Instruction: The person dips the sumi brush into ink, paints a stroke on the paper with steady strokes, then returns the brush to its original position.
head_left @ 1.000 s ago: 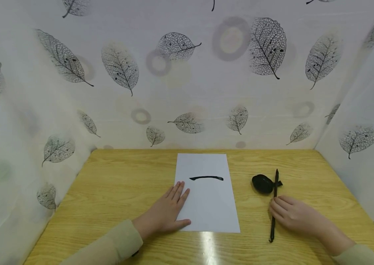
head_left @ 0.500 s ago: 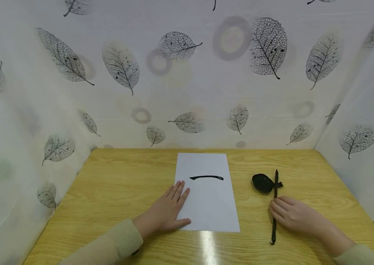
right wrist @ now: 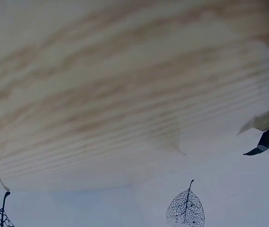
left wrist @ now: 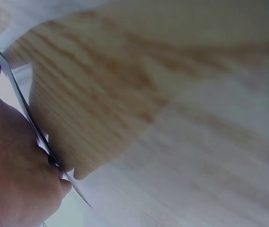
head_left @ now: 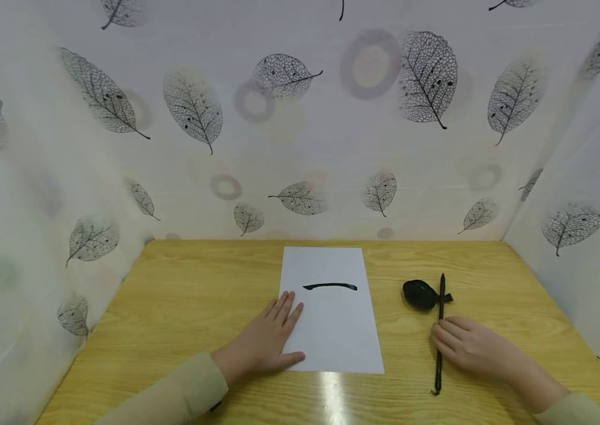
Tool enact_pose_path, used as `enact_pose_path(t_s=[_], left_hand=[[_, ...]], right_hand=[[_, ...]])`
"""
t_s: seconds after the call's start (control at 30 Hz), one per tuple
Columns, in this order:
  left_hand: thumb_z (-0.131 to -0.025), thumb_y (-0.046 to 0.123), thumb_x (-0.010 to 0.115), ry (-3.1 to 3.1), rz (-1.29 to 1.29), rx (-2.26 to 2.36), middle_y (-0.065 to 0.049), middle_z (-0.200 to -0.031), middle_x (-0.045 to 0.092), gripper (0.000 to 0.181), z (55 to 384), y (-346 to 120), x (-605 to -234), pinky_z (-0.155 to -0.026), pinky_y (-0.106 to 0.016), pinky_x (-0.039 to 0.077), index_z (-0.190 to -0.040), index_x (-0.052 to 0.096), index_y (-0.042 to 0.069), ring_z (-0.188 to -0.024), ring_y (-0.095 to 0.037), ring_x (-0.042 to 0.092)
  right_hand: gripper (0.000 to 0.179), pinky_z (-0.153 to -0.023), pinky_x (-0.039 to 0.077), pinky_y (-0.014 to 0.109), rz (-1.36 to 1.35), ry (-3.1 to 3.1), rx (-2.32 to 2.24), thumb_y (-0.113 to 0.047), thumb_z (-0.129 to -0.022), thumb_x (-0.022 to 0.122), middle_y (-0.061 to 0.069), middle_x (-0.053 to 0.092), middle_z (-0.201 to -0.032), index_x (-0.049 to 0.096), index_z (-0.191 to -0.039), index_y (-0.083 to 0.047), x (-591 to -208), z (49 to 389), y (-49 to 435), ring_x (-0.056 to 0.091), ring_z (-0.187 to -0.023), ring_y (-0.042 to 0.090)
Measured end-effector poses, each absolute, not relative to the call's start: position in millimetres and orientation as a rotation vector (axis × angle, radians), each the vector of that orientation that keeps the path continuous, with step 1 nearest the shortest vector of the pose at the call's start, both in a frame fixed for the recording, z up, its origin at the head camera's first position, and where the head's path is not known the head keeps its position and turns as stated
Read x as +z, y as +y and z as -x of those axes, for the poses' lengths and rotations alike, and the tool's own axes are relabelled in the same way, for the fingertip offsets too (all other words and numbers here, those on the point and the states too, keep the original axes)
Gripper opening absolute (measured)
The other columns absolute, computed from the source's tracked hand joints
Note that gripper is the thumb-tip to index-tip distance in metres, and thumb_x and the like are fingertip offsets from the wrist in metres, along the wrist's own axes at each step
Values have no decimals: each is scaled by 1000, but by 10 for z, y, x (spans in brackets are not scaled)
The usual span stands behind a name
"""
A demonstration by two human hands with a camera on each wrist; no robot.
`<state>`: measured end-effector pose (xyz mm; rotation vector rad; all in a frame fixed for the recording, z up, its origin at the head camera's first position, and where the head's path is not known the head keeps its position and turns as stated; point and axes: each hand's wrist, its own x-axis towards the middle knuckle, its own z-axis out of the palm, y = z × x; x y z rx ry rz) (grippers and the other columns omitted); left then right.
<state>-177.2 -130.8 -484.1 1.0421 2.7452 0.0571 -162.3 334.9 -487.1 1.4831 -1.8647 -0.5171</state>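
Observation:
In the head view, a white sheet of paper (head_left: 332, 336) lies upright on the table, with one black brush stroke (head_left: 330, 286) across its upper half. My left hand (head_left: 268, 339) rests flat on the sheet's left edge, fingers straight and thumb spread. To the right, my right hand (head_left: 472, 345) holds a slim black calligraphy brush (head_left: 439, 372) with curled fingers at its middle; the thumb is hidden. The brush points away from me, its far end overlapping the short handle of a small black ink dish (head_left: 420, 295). The brush's thin hooked end (right wrist: 262, 146) shows in the right wrist view.
The yellow wood-grain table (head_left: 199, 289) carries the paper and dish. A pale curtain (head_left: 321, 136) printed with leaves hangs around its back and both sides. The left wrist view shows the paper's edge (left wrist: 28, 113) from the side.
The near, hooked end of the brush has shifted slightly toward me. My left hand, the paper and the ink dish have stayed in place.

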Motion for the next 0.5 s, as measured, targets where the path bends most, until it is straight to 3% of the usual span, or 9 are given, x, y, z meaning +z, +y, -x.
enact_pose_path(t_s=[0.5], left_hand=[[-105,70,40,2747,-1026,94,-25,-177,8,95,1811,-1321,-4892,-136,-50,18,-170,18,5,-167,-38,9]], right_hand=[[60,-80,60,34,-1467,-1872,-483,0,-116,14,8,78,-100,72,-102,-9,-4866,1608,3352,73,-87,19]])
